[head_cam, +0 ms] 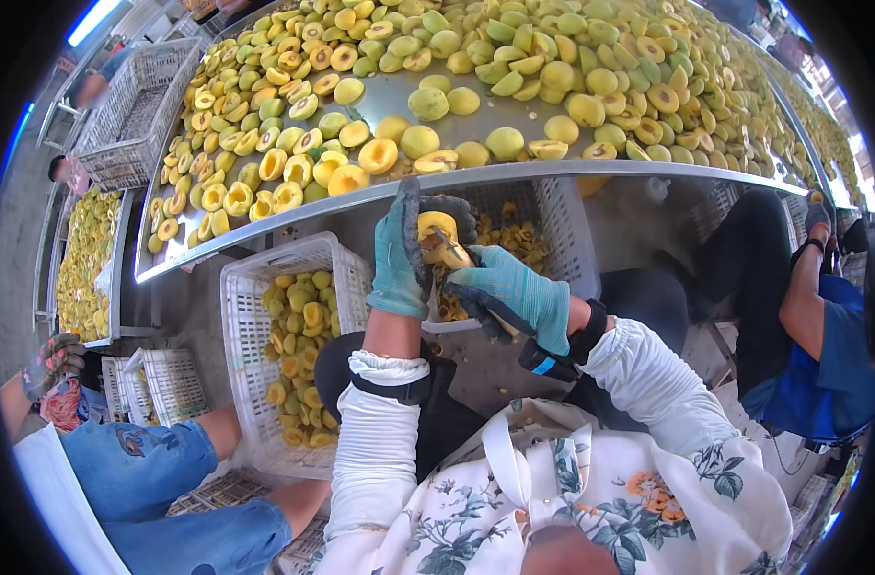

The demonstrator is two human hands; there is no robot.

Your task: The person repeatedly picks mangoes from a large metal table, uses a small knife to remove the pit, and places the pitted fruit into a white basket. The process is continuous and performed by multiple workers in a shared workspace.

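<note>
My left hand (401, 248), in a teal knit glove with dark coated fingers, cups a yellow peach half (435, 224) just in front of the metal table's edge. The cut face is turned towards my right hand (513, 291), gloved alike. That hand grips a pitting knife (457, 254) with a pale handle, whose metal tip reaches into the middle of the half. The handle's rear end sticks out below my right palm. Below both hands stands a white plastic crate (570, 230) holding yellow fruit scraps (520, 241). The fingers partly hide the half's far side.
A metal table (387, 86) bears many halved peaches (545, 65), some pitted near its front edge. Left of my legs stands a white crate of peach halves (304, 345). Co-workers sit close on both sides, one in denim shorts (157, 467). An empty crate (139, 108) stands back left.
</note>
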